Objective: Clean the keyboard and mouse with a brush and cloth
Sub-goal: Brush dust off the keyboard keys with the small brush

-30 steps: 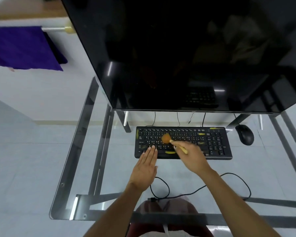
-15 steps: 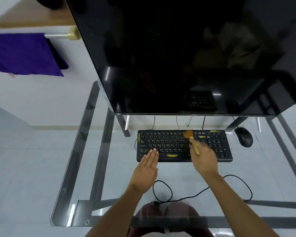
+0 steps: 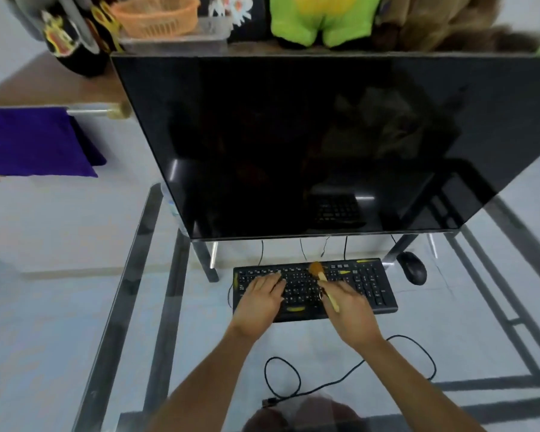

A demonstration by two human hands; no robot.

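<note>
The glass desk [image 3: 293, 344] carries everything, and being see-through it gives little visual cue to its edge; a hard sideways stroke could slide the keyboard [image 3: 368, 286] across the smooth glass, which is probably why the left hand [image 3: 259, 299] lies flat and spread on the keys at its left half, pinning it. That same flat palm could press keys, though the big monitor [image 3: 309, 145] behind is dark, so nothing seems likely to register. The loose cable [image 3: 296, 391] loops on the near side of the desk with its plug lying free — a forearm dragging back could snag it.

The right hand [image 3: 351, 310] is closed around the pale handle of the brush [image 3: 321, 275], whose orange bristle head touches the far key rows just right of centre. Too steep an angle or too much force may only push dust down between keys. The mouse [image 3: 411, 268] sits untouched at the far right, just beyond the keyboard's corner. No cloth shows on the desk; a purple fabric [image 3: 35, 141] hangs far left, and whether it is the cleaning cloth I cannot tell.

Compared with half a second ago, the view is tilted upward, showing a shelf with an orange basket [image 3: 156, 15]. The left hand has moved up from the near edge onto the keys — the brush head stays in the far rows.
</note>
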